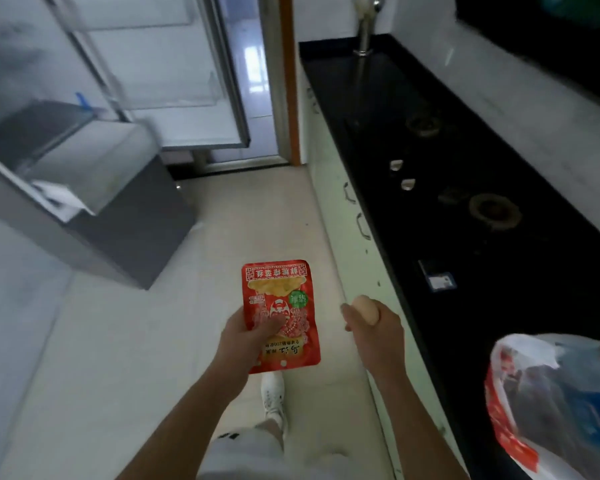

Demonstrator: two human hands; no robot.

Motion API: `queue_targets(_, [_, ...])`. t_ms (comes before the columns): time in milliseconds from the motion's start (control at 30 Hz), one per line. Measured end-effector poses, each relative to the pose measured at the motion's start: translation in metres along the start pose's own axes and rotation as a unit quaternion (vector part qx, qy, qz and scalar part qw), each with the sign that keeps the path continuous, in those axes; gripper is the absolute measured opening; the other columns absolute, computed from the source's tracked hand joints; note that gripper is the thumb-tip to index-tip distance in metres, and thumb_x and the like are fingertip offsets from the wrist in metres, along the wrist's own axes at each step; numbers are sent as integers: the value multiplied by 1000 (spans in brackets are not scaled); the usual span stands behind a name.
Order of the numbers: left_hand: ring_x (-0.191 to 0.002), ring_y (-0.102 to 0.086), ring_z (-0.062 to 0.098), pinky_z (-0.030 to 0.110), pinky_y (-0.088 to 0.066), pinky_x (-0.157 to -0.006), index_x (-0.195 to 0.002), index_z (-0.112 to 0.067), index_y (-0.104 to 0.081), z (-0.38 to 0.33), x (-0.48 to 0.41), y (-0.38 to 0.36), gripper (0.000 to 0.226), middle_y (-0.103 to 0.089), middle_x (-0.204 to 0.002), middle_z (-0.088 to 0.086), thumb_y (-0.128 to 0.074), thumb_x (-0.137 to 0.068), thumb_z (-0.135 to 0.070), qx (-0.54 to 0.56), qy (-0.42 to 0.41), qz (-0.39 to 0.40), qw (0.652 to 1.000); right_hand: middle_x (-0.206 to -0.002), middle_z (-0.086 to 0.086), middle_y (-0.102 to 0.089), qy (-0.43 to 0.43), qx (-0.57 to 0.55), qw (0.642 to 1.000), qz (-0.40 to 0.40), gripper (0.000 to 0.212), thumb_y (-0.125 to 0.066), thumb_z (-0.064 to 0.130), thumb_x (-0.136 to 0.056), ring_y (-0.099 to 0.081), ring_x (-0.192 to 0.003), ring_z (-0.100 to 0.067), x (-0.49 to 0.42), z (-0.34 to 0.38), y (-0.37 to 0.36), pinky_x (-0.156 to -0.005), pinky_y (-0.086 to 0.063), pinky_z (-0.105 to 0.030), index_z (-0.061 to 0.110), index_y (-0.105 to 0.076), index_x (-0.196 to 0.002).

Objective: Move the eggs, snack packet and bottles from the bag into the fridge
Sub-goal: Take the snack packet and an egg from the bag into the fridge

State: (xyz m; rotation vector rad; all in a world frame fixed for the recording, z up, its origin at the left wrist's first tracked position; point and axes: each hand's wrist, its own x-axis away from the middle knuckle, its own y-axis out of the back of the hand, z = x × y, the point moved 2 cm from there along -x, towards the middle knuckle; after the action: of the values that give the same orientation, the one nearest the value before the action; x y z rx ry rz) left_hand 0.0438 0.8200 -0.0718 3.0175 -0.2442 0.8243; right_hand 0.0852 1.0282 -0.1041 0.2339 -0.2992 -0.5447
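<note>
Both forearms are reaching forward over the floor, a white shoe [272, 393] showing below them. Left hand [243, 337] is gripping the red snack packet [279, 315], thumb pressing across its face, fingers [269, 325] clenched on the lower half. Right hand [373, 332] is wrapped around one egg [366, 308], only its top poking out. Bag [551, 407] is sitting on the black counter [430, 133] at right, something blue and dark inside; bottles not clearly resolvable. Fridge [94, 161] is standing open ahead-left, door shelves visible, well apart from both hands.

Risks, my read:
- Egg is being held in a closed fist while walking; squeezing harder or clipping the fridge door edge could be cracking it.
- Both hands are occupied, so nothing is free for moving a drawer or door.
- Packet is pinched one-handed, so it could be slipping.

Packet is facing upside down to the camera; Chinese print, too blurred for reading reliably. No other legible labels.
</note>
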Motion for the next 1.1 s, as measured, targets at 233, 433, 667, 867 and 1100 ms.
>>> queue_targets(233, [-91, -74, 32, 50, -60, -81, -116, -13, -61, -1, 20, 102, 35, -76, -103, 8, -73, -83, -17, 78, -19, -129, 988, -71, 0, -66, 58, 33, 989, 134, 33, -69, 57, -71, -63, -64, -23, 4, 29, -106, -58, -53, -38, 27, -59, -80])
queue_targets(433, [-91, -74, 31, 53, -58, -85, -117, -16, -61, -3, 12, 187, 36, -76, -103, 6, -74, -83, -18, 133, -21, -211, 968, -68, -3, -64, 103, 78, 970, 208, 31, -73, 49, -78, -62, -61, -27, 2, 63, -206, -55, -54, -43, 23, -57, -75])
queue_targets(667, [-89, -75, 29, 50, -59, -82, -114, -19, -61, -16, -34, 280, 32, -76, -103, 3, -72, -85, -20, 187, -23, -253, 949, -76, 1, -67, 119, 121, 951, 259, 22, -76, 41, -82, -64, -67, -17, -10, 97, -322, -56, -52, -29, 24, -62, -87])
queue_targets(867, [-90, -75, 29, 53, -58, -85, -118, -18, -60, -45, -86, 358, 37, -75, -106, 4, -73, -84, -21, 185, -19, -261, 947, -77, 6, -62, 145, 140, 941, 272, 21, -76, 38, -84, -63, -67, -14, -24, 140, -410, -51, -48, -18, 27, -58, -87])
queue_targets(1100, [-87, -75, 25, 49, -60, -82, -114, -22, -60, -79, -139, 404, 32, -75, -105, 1, -73, -84, -23, 188, -17, -273, 943, -77, 2, -60, 142, 149, 937, 283, 21, -76, 35, -85, -60, -64, -12, -54, 168, -473, -49, -45, -12, 22, -60, -89])
